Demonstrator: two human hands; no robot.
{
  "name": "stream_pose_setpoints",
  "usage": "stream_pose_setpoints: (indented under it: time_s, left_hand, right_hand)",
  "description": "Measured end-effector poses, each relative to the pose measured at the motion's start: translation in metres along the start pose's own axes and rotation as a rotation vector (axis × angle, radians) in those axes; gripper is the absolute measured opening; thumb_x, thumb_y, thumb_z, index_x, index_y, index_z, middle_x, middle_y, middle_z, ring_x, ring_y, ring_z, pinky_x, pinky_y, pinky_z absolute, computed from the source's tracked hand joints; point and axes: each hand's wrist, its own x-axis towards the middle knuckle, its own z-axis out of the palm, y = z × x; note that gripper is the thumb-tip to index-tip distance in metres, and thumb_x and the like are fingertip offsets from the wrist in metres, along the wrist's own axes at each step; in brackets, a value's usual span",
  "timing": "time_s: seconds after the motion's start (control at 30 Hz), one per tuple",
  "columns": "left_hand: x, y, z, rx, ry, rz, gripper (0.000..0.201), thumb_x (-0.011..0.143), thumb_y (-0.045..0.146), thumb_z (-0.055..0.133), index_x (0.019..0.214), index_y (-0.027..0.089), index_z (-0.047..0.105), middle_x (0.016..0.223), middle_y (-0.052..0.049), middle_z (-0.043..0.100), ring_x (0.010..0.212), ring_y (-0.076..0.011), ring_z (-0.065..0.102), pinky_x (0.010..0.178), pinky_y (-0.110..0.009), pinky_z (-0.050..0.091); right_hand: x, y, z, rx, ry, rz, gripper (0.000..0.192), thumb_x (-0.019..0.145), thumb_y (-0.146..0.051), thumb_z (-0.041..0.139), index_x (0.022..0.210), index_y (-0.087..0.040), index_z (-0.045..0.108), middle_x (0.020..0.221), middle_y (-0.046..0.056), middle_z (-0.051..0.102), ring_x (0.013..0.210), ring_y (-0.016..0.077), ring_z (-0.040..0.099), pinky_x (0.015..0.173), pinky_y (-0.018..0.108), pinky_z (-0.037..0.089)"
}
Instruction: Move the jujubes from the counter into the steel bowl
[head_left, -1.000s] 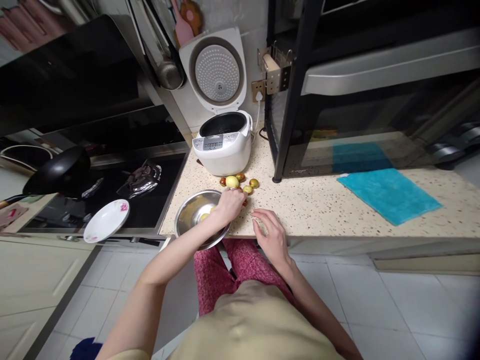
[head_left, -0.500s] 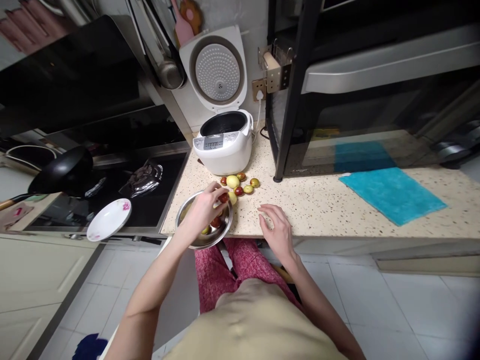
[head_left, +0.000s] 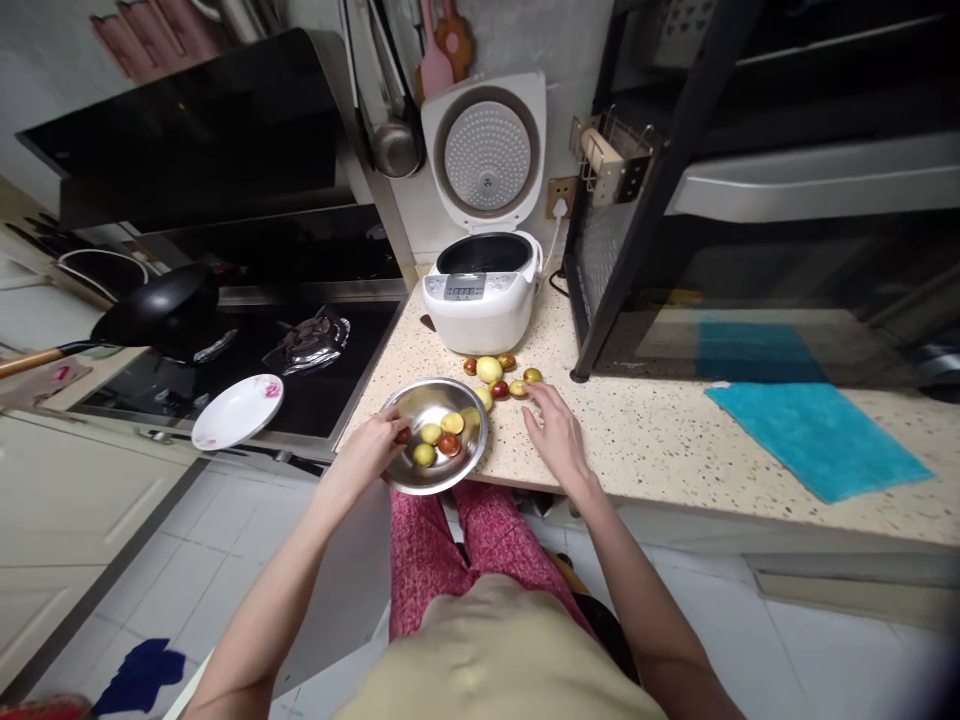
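Note:
My left hand (head_left: 371, 445) is closed in a pinch over the left side of a steel bowl (head_left: 469, 462), its fingertips on a red jujube (head_left: 403, 436). Inside the bowl lie several more jujubes, among them a red one (head_left: 448, 444) and a yellow-green one (head_left: 424, 455). My right hand (head_left: 559, 435) hovers low over the counter, fingers apart and holding nothing. Its fingertips are close to a greenish jujube (head_left: 517, 388); whether they touch it I cannot tell. More loose jujubes, including a large pale one (head_left: 489, 370), lie behind the bowl.
Behind the jujubes stands a white rice cooker (head_left: 480, 318) with its lid raised. To the right are a black rack (head_left: 622, 240) and a blue cloth (head_left: 821, 440). At left, a white plate (head_left: 238, 412) rests by the gas stove (head_left: 360, 350), with a wok (head_left: 161, 310) beyond.
My left hand has moved from the jujubes by the bowl's far right rim back to its left side, bringing a red jujube. My right hand has moved closer to the loose jujubes. The view has shifted.

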Motion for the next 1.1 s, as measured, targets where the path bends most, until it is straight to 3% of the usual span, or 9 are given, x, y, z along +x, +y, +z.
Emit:
stream_pose_setpoints:
  time_s: [0.23,0.43,0.77,0.87,0.93,1.03,1.1]
  left_hand:
    - [0.005,0.002,0.006,0.127,-0.119,0.0,0.021,0.089,0.01,0.065,0.107,0.018,0.071,0.112,-0.011,0.067,0.099,-0.0259,0.072,0.082,-0.032,0.055]
    - [0.004,0.008,0.003,0.133,-0.111,-0.006,0.011,0.088,0.01,0.07,0.097,0.016,0.069,0.11,-0.012,0.07,0.102,-0.0273,0.072,0.084,-0.033,0.055]
    - [-0.004,0.015,0.002,0.098,-0.044,-0.019,0.012,0.09,0.014,0.072,0.101,0.018,0.066,0.108,-0.011,0.071,0.099,-0.0276,0.073,0.087,-0.036,0.055]
    - [-0.011,0.015,0.004,0.061,0.034,-0.012,0.018,0.094,0.017,0.068,0.112,0.018,0.066,0.114,-0.012,0.071,0.106,-0.0294,0.072,0.09,-0.038,0.057]
    - [-0.015,0.019,0.007,-0.016,0.157,0.005,0.026,0.098,0.02,0.064,0.124,0.019,0.064,0.123,-0.012,0.069,0.113,-0.0293,0.07,0.095,-0.039,0.057]
    - [-0.021,0.032,0.012,-0.249,0.351,0.071,0.034,0.104,0.027,0.058,0.137,0.022,0.058,0.134,-0.012,0.066,0.123,-0.0271,0.067,0.105,-0.04,0.055]
    - [-0.022,0.046,0.014,-0.45,0.402,0.135,0.037,0.105,0.031,0.056,0.141,0.022,0.056,0.135,-0.012,0.065,0.125,-0.0251,0.066,0.108,-0.039,0.053]
  right_hand:
    - [0.022,0.0,0.015,-0.166,-0.068,-0.056,0.044,0.097,-0.015,0.046,0.138,-0.017,0.063,0.138,0.016,0.066,0.108,0.0292,0.073,0.086,0.044,0.062]
    - [0.021,-0.002,0.014,-0.304,-0.132,-0.044,0.034,0.096,-0.015,0.051,0.126,-0.016,0.066,0.119,0.014,0.068,0.087,0.0247,0.072,0.071,0.035,0.057]
    - [0.005,-0.009,0.006,-0.283,-0.096,-0.032,0.026,0.095,-0.019,0.051,0.117,-0.019,0.066,0.11,0.012,0.07,0.086,0.0256,0.068,0.069,0.035,0.053]
    - [-0.001,-0.017,-0.002,-0.226,-0.046,-0.021,0.026,0.095,-0.022,0.053,0.118,-0.019,0.066,0.108,0.012,0.07,0.09,0.0271,0.068,0.072,0.037,0.055]
    - [-0.006,-0.029,-0.009,-0.144,-0.019,-0.021,0.026,0.096,-0.023,0.054,0.12,-0.02,0.065,0.11,0.011,0.07,0.096,0.0281,0.068,0.077,0.039,0.057]
    - [-0.013,-0.055,-0.016,0.019,0.005,-0.042,0.024,0.096,-0.023,0.058,0.12,-0.022,0.063,0.111,0.01,0.07,0.103,0.0275,0.069,0.086,0.041,0.059]
    - [-0.017,-0.074,-0.018,0.11,0.005,-0.072,0.023,0.096,-0.021,0.059,0.119,-0.023,0.063,0.113,0.009,0.071,0.106,0.0264,0.069,0.092,0.041,0.059]
